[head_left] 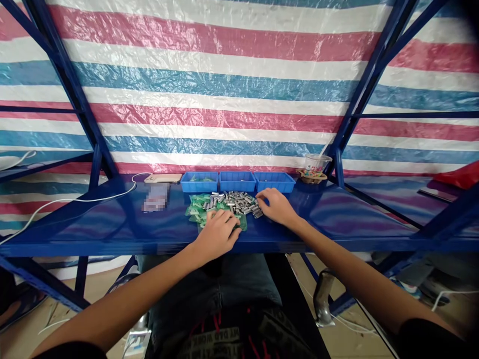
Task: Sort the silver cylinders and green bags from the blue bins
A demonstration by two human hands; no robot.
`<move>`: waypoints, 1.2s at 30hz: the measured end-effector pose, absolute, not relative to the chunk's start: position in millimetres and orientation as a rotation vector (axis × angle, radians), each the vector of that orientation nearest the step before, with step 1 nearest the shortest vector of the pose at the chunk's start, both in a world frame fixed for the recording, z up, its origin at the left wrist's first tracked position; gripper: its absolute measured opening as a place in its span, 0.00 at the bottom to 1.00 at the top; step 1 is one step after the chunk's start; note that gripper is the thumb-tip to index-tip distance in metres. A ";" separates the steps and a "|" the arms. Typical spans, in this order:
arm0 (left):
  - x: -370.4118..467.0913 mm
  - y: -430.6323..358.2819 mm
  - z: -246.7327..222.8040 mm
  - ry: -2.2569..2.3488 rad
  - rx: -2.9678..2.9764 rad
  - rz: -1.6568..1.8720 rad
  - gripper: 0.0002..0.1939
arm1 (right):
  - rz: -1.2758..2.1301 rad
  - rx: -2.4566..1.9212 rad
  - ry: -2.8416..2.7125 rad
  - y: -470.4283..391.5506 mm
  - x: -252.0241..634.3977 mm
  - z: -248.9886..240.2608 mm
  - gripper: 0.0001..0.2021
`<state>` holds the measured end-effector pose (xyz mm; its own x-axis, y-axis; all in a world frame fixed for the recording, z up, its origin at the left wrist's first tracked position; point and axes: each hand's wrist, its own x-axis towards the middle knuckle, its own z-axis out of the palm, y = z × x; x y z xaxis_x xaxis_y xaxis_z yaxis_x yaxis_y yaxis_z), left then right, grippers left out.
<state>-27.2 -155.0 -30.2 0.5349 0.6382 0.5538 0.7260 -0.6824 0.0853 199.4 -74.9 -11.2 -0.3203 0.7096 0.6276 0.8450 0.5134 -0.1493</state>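
Observation:
A heap of small silver metal cylinders [243,202] lies on the blue table, spilling onto a pile of translucent green plastic pieces [196,209] at its left. My left hand [220,232] rests over the near side of the green pile, its fingers curled and its thumb to the right. Whatever lies under those fingertips is hidden. At the right edge of the metal heap is my right hand [277,205], palm down with bent fingers. A gap shows between its thumb and forefinger, and the fingertips are beside the nearest cylinders.
Behind the heap stand three blue bins [237,185]; green pieces show in the left one. A phone [163,178] and a blurred packet [155,197] lie left, near a white cable [93,199]. A plastic cup [316,165] stands back right. Blue posts [339,167] flank the table [329,229].

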 end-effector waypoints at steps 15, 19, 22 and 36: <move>-25.7 -156.0 -30.9 -1.138 -2.612 -0.848 0.07 | -0.157 -1.115 -2.063 -72.0 196.8 -26.5 0.06; -28.3 -157.0 -28.0 -1.091 -2.724 -1.046 0.12 | -0.132 -0.925 -2.012 -96.3 181.0 -18.7 0.05; -30.7 -154.2 -26.8 -1.130 -2.749 -1.304 0.17 | -0.089 -0.793 -1.998 -121.4 163.1 -16.4 0.05; -33.0 -145.3 -25.4 -1.271 -2.782 -1.732 0.06 | 0.145 -0.591 -1.992 -141.2 145.1 -21.0 0.05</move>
